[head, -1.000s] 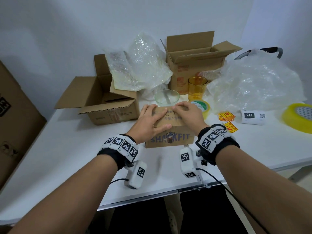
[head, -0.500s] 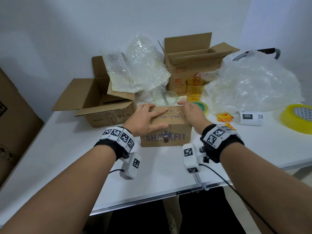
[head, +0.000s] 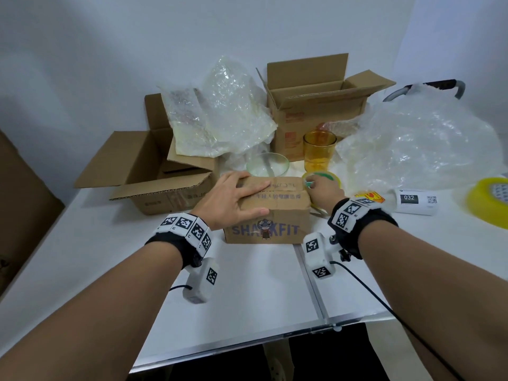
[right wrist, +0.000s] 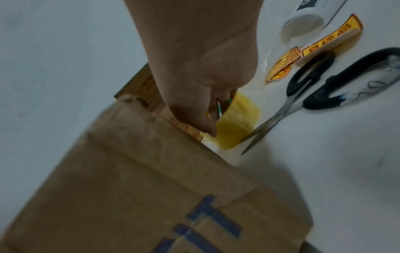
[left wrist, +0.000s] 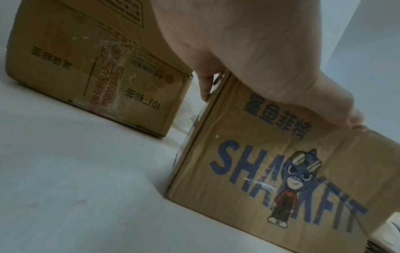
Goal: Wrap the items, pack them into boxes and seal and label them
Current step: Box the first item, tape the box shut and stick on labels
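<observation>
A closed cardboard box [head: 275, 215] printed SHARKFIT stands near the middle of the white table [head: 247, 292]. My left hand [head: 242, 193] lies flat on its top at the left corner, thumb on the front face; the left wrist view shows this hand [left wrist: 259, 59] draped over the box [left wrist: 270, 171] edge. My right hand [head: 316, 187] reaches behind the box's right end and grips a small yellow tape roll [head: 334, 178]. In the right wrist view its fingers [right wrist: 214, 109] dip into the tape roll [right wrist: 236, 123] core.
Scissors [right wrist: 303, 95] lie right of the box, beside yellow stickers [head: 369, 196] and a white label roll [head: 415, 201]. A glass bowl [head: 268, 165] and amber glass [head: 319, 151] stand behind. Two open boxes [head: 154, 174] [head: 316, 105], bubble wrap [head: 417, 144] and a big tape roll [head: 489, 199] fill the back.
My right hand left the box top and moved back and right onto the small tape roll. The left hand stayed on the box, sliding toward its left corner.
</observation>
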A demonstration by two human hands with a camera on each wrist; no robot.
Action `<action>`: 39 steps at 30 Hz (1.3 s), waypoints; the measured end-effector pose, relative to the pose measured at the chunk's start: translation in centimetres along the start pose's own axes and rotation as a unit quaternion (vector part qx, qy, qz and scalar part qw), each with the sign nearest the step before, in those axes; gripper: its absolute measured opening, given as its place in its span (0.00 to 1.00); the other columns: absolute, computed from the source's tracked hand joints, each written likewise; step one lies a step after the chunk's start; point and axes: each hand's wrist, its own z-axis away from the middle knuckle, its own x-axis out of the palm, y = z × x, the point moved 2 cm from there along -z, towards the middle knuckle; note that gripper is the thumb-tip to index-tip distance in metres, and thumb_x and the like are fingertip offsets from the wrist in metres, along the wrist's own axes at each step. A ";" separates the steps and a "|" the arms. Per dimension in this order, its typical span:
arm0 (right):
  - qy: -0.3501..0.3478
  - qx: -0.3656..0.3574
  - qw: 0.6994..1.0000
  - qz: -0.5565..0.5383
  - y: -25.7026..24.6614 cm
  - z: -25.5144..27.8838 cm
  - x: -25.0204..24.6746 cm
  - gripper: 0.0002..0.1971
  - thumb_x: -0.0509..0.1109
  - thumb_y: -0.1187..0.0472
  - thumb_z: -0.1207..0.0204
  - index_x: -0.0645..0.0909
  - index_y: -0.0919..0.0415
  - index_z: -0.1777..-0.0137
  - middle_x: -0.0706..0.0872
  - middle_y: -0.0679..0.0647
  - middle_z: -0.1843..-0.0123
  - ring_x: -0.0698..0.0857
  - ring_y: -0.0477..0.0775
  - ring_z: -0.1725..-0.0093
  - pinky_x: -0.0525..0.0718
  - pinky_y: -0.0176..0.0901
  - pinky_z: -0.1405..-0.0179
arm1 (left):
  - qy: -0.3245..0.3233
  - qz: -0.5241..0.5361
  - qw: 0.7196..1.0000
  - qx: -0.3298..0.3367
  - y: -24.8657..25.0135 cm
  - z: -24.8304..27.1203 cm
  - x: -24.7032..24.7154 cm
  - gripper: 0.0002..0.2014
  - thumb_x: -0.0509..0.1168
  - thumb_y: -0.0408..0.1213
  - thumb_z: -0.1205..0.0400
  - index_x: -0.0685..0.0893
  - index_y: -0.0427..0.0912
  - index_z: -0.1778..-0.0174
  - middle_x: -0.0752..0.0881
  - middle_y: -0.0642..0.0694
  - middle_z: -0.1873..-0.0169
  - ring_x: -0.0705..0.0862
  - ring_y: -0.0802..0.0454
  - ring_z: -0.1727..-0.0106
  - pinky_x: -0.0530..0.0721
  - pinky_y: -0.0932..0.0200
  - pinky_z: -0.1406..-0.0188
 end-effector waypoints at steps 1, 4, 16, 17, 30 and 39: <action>-0.010 0.009 1.000 0.028 0.3 -0.1 0.1 0.21 0.61 0.56 0.16 0.73 0.48 0.24 0.78 0.55 0.26 0.73 0.61 0.26 0.63 0.53 0.25 | -0.001 -0.002 1.000 0.000 0.0 0.0 0.0 0.39 0.50 0.80 0.32 0.64 0.76 0.22 0.64 0.49 0.22 0.58 0.52 0.20 0.64 0.44 0.20; -0.014 0.017 0.996 0.087 0.6 -0.3 0.3 0.19 0.59 0.48 0.16 0.78 0.49 0.28 0.82 0.53 0.31 0.74 0.57 0.27 0.58 0.49 0.26 | -0.004 -0.007 1.000 -0.002 -0.1 -0.1 0.0 0.38 0.51 0.80 0.32 0.64 0.77 0.23 0.64 0.50 0.22 0.58 0.52 0.20 0.66 0.43 0.21; 0.070 0.010 0.997 0.042 1.1 0.3 -0.6 0.15 0.57 0.60 0.17 0.86 0.59 0.45 0.88 0.58 0.47 0.81 0.60 0.41 0.62 0.48 0.30 | -0.007 -0.009 1.000 -0.008 -0.4 -0.3 0.1 0.37 0.54 0.78 0.30 0.63 0.77 0.23 0.63 0.51 0.22 0.56 0.55 0.20 0.65 0.43 0.22; 0.091 0.012 0.995 0.028 1.0 0.5 -1.0 0.15 0.56 0.63 0.18 0.85 0.61 0.44 0.87 0.60 0.46 0.81 0.62 0.41 0.63 0.49 0.31 | -0.007 -0.009 1.000 -0.008 -0.4 -0.2 0.1 0.37 0.54 0.78 0.30 0.63 0.77 0.23 0.63 0.51 0.22 0.56 0.54 0.20 0.65 0.43 0.22; 0.126 0.134 0.837 -0.515 0.3 3.4 -6.5 0.23 0.61 0.35 0.21 0.77 0.56 0.47 0.75 0.55 0.58 0.76 0.56 0.56 0.74 0.48 0.51 | 0.001 -0.004 1.000 -0.009 0.0 0.1 0.2 0.38 0.55 0.79 0.31 0.64 0.77 0.23 0.64 0.50 0.22 0.56 0.53 0.20 0.63 0.43 0.20; 0.082 0.117 0.806 -0.575 -1.2 4.5 -7.1 0.25 0.70 0.54 0.20 0.74 0.63 0.27 0.80 0.61 0.32 0.80 0.65 0.35 0.77 0.62 0.30 | 0.003 -0.006 1.000 -0.031 1.2 0.9 0.0 0.40 0.55 0.78 0.32 0.64 0.74 0.22 0.63 0.51 0.21 0.54 0.52 0.19 0.64 0.41 0.20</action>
